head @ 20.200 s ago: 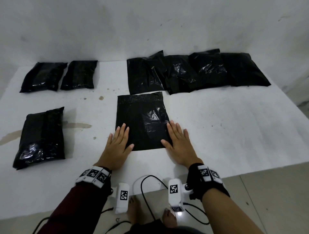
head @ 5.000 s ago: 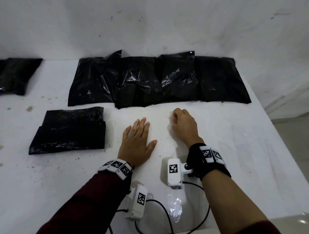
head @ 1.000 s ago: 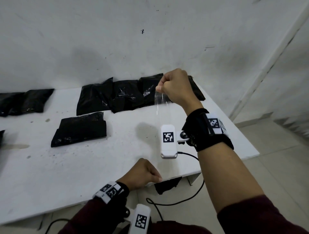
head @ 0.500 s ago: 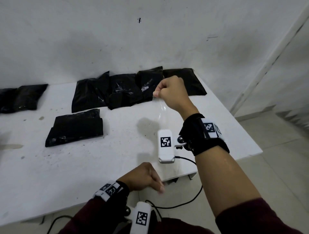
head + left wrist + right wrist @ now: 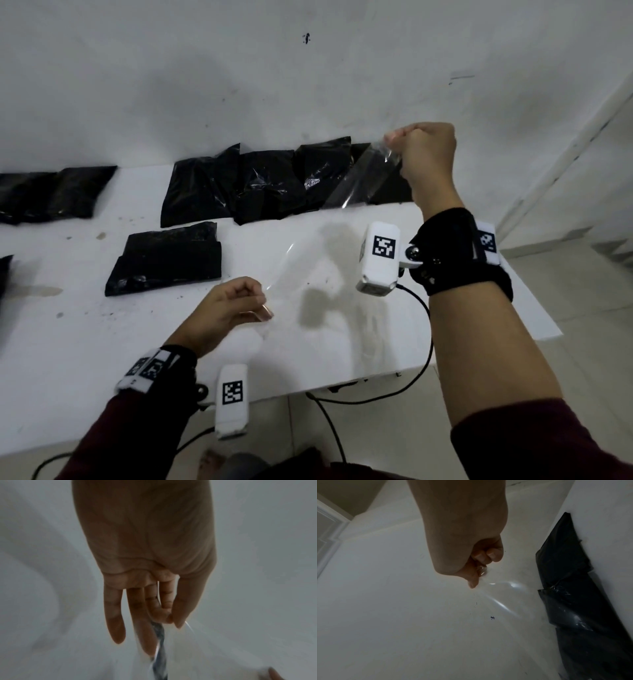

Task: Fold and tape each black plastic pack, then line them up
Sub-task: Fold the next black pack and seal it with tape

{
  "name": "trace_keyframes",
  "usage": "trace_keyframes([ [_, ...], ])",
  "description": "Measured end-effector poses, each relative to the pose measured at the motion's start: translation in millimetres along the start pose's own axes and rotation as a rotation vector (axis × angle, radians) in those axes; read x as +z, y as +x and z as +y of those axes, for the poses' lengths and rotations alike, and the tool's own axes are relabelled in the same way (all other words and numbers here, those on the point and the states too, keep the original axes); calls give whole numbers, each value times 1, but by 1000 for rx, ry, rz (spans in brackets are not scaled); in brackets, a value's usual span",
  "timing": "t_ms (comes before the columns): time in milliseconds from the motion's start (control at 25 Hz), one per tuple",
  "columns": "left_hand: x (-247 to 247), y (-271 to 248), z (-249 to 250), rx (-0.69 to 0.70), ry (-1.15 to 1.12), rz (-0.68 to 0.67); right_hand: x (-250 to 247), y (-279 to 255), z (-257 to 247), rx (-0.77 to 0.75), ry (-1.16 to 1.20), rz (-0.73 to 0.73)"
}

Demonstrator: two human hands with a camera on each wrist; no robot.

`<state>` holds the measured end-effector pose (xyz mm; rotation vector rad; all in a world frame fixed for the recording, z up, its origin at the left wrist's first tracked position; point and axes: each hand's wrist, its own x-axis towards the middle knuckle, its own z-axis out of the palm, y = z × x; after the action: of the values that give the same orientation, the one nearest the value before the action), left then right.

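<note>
Now both hands are pinching clear tape, left hand low, right hand high; it looks flimsy and clingy, best gripped at its ends.

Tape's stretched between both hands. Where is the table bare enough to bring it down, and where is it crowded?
Bare: the table between the folded pack and its right edge, under the tape held by the left hand and right hand; also the near-left strip. Crowded: the overlapping row of packs along the wall, more packs far left.
</note>
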<state>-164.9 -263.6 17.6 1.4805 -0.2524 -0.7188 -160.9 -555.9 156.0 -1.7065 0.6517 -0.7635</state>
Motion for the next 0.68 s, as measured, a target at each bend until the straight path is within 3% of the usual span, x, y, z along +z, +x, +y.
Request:
trace_keyframes([
  [200,-53,3,23,-6,124,164,28,5,13,93,46,-17],
  [360,-107,7,40,-58,287,257,69,7,22,264,-13,-17],
  [680,-221,14,52,-128,34,491,151,-35,45,372,153,-69],
])
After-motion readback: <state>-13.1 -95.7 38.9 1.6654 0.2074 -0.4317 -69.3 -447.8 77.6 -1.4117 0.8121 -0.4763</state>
